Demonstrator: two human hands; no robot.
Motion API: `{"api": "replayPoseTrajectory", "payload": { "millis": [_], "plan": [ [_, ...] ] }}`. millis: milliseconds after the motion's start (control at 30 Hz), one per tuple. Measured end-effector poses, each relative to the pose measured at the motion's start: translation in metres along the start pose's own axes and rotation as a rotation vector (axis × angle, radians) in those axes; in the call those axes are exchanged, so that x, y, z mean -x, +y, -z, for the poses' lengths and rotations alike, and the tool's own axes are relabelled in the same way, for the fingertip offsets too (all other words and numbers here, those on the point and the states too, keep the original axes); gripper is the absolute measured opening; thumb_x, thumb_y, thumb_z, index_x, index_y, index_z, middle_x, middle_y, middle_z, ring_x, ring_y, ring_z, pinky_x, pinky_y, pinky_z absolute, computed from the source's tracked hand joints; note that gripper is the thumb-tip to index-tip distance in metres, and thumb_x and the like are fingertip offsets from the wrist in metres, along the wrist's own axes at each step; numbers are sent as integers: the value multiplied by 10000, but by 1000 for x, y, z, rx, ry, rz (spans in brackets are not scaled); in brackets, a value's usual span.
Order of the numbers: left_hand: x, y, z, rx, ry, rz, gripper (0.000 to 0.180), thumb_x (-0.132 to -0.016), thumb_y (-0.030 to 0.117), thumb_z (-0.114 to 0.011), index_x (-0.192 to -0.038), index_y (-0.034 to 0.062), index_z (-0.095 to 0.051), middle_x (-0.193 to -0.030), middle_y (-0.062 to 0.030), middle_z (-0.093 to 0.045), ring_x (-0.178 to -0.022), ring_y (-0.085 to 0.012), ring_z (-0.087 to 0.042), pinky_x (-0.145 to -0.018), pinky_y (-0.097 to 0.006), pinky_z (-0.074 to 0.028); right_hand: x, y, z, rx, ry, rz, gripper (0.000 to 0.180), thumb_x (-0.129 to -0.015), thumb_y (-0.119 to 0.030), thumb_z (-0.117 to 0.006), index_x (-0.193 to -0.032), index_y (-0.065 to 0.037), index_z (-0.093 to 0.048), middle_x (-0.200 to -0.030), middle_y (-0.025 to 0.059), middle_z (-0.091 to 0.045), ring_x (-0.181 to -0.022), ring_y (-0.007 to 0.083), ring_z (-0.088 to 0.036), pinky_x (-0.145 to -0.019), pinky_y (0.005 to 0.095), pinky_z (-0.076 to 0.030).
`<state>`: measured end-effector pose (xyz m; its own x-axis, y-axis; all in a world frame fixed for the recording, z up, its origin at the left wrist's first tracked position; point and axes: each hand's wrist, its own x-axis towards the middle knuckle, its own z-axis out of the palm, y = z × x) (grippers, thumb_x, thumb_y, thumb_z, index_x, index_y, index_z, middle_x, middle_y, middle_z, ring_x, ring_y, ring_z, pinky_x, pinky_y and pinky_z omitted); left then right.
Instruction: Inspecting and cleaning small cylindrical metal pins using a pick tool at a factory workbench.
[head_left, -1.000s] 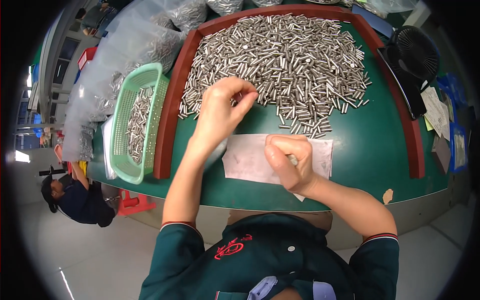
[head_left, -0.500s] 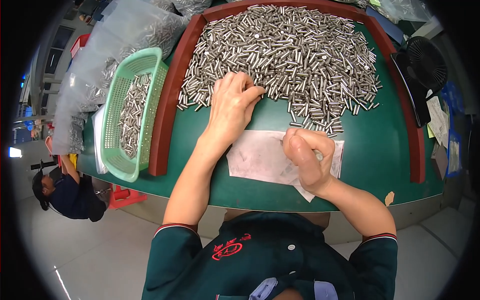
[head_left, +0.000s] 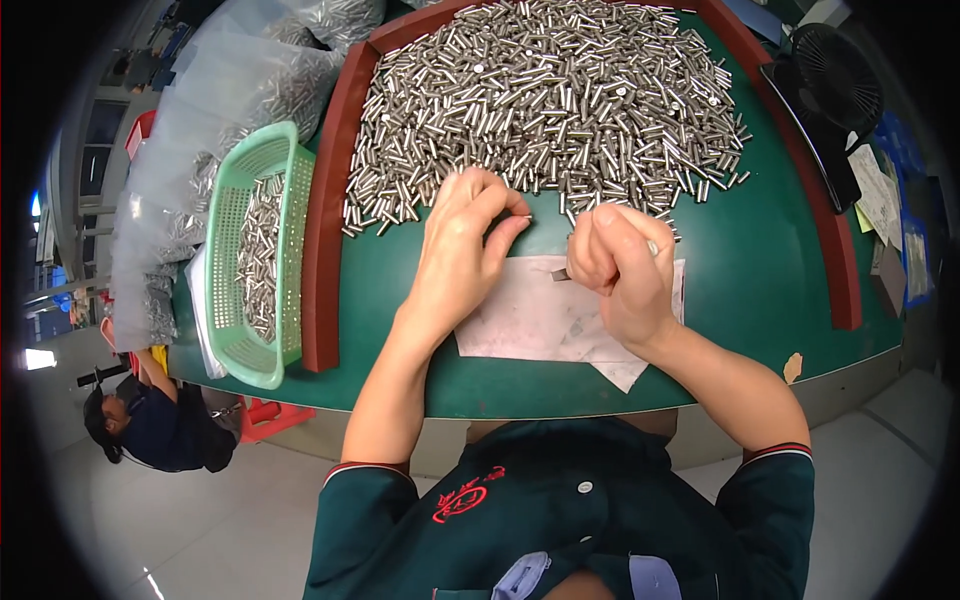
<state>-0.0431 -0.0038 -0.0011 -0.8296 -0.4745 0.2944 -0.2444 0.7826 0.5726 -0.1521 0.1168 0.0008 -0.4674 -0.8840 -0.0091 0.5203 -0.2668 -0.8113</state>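
- The left hand (head_left: 462,240) rests at the near edge of a big heap of small metal pins (head_left: 545,100) on the green table (head_left: 770,290). Its fingers are curled and the thumb meets the fingertips, as if pinching; what is between them is too small to tell.
- The right hand (head_left: 620,265) is just beside the left one, above a white sheet of paper (head_left: 530,320). Its fingers are clenched into a loose fist. A short metal end shows at each side of the fist, so it seems to grasp some pins.
- The paper lies flat on the table, between the heap and the table's near edge.
- A dark red raised border (head_left: 325,260) runs around the heap at the left and the right.
- Left of this border stands a light green plastic basket (head_left: 225,300) with more pins inside.
- Clear plastic bags (head_left: 200,150) of pins lie beyond the basket.
- A black fan (head_left: 835,90) stands at the far right of the table.
- Another person (head_left: 150,425) is low at the left, beneath the table edge.
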Motion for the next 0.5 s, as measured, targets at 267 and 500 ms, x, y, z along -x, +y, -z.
{"api": "replayPoseTrajectory", "payload": {
  "millis": [267, 500],
  "plan": [
    [5, 0, -3, 531, -152, 378, 75, -771, 31, -569, -816, -28, -567, -693, -1, -507, -615, -68, -397, -561, -207, -360, 0, 0, 0, -13, 11, 2, 359, -857, -117, -411, -515, -44, -326, -476, -20, -333, -441, 45, -276, -412, 222, -234],
    [5, 0, -1, 598, -169, 419, 88, -800, 56, -546, -832, -24, -564, -727, -3, -533, -639, -64, -425, -588, -198, -368, -1, -1, -1, -6, 19, 1, 356, -857, -122, -414, -519, -46, -331, -481, -21, -335, -443, 45, -277, -411, 218, -231]
  ]
}}
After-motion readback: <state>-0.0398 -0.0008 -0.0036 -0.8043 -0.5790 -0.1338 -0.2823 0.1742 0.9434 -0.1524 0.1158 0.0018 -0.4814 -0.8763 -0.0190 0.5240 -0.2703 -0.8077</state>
